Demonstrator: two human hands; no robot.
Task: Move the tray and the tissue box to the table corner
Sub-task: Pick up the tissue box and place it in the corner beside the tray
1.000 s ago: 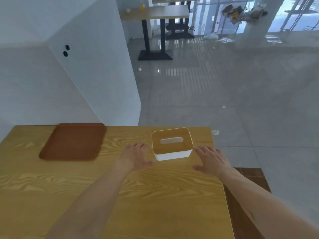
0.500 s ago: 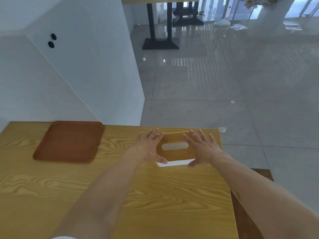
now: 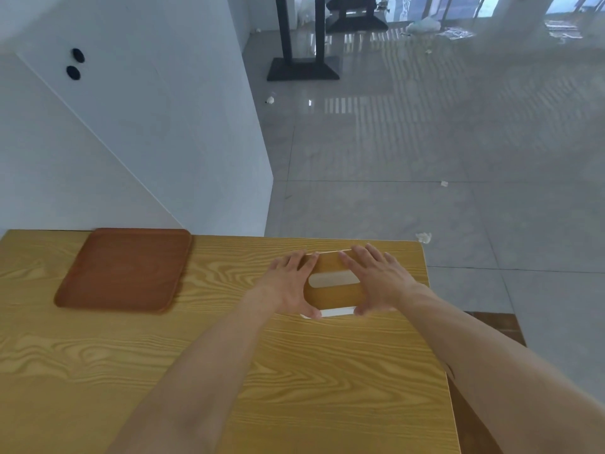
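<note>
Counter [image 3: 294, 371]: one, wood grain. Tray [image 3: 124, 270]: one, brown. Tissue box [image 3: 334, 291]: one, wooden lid, white base. Hands: two, left [image 3: 288, 286] and right [image 3: 376, 280], one at each side of the box. Black round marks on the white wall: two [image 3: 75, 64]. White scraps on the floor: at least three clear, [image 3: 424, 237], [image 3: 444, 183], [image 3: 270, 99]; more litter at the far end, too blurred to count.

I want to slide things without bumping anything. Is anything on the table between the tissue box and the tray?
Nothing visible. Between the tissue box, gripped by the left hand and right hand, and the tray lies only bare table.
</note>
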